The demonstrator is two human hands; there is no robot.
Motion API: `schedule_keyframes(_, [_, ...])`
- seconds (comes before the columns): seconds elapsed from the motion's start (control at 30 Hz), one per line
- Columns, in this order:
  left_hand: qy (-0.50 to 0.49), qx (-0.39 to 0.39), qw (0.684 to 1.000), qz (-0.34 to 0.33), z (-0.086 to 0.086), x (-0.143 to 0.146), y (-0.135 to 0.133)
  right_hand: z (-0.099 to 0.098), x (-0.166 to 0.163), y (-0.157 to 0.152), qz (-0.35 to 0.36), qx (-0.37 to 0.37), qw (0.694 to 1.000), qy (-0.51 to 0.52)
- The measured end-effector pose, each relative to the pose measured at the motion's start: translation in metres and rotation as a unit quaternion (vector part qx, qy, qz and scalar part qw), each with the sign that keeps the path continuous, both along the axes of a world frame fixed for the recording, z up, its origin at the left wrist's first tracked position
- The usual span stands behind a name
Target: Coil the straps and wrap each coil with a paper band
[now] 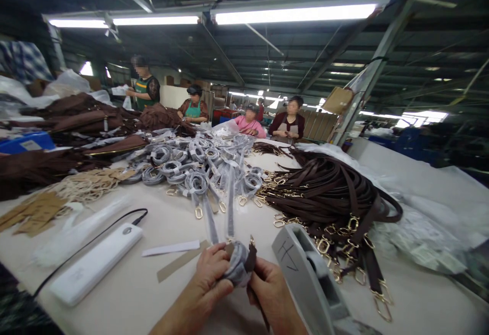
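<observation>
Near the table's front edge my left hand (208, 276) and my right hand (273, 289) are closed together on one brown strap (250, 258) partly wrapped in grey foam sheet (237, 263). A gold clasp sticks up from the bundle's top. Just right of my right hand stands a grey tape dispenser (305, 268) with black marks on its side. Behind my hands lies a heap of foam-wrapped straps (198, 166) with gold clasps. To the right sits a pile of bare brown straps (332, 192) with gold hardware.
A white power bank (95, 263) with a black cable lies at the left, beside paper strips (171, 248). Brown bags (76, 121) and tan tags (34, 212) fill the left side. Several people work at the table's far end. Clear plastic bags (416, 238) lie at the right.
</observation>
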State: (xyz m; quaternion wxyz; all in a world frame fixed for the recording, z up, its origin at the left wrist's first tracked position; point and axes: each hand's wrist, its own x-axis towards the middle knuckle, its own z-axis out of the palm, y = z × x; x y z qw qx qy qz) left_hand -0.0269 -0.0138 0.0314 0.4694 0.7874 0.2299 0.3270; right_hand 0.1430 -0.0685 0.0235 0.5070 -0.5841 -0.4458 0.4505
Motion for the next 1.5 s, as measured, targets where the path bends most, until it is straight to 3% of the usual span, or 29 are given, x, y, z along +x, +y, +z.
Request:
schedule_keyframes(0.2, [-0.019, -0.02, 1.0, 0.0, 0.0, 0.003, -0.003, 0.003, -0.003, 0.001, 0.008, 0.017, 0.999, 0.047])
schedule_keyframes(0.3, [-0.075, -0.11, 0.991, 0.026, 0.0, -0.002, -0.002, 0.001, 0.002, -0.001, 0.029, 0.002, 1.0, 0.001])
schedule_keyframes(0.4, [-0.161, -0.232, 0.957, 0.073, -0.007, -0.01, 0.007, -0.002, 0.012, -0.004, 0.07, -0.01, 0.991, -0.118])
schedule_keyframes(0.47, [-0.219, -0.292, 0.925, 0.108, -0.013, -0.014, 0.015, -0.004, 0.016, -0.006, 0.093, 0.008, 0.967, -0.236])
schedule_keyframes(0.57, [-0.293, -0.315, 0.891, 0.145, -0.017, -0.016, 0.023, -0.006, 0.016, -0.006, 0.116, 0.044, 0.903, -0.41])
schedule_keyframes(0.73, [-0.332, -0.316, 0.876, 0.148, -0.012, -0.015, 0.024, -0.016, 0.005, -0.005, 0.127, 0.061, 0.84, -0.524])
schedule_keyframes(1.03, [-0.326, -0.325, 0.875, 0.147, -0.022, -0.019, 0.027, -0.063, 0.001, 0.0, 0.073, 0.243, 0.789, -0.559])
schedule_keyframes(1.5, [-0.338, -0.346, 0.864, 0.14, -0.025, -0.019, 0.025, -0.055, -0.002, -0.002, 0.053, 0.328, 0.773, -0.54])
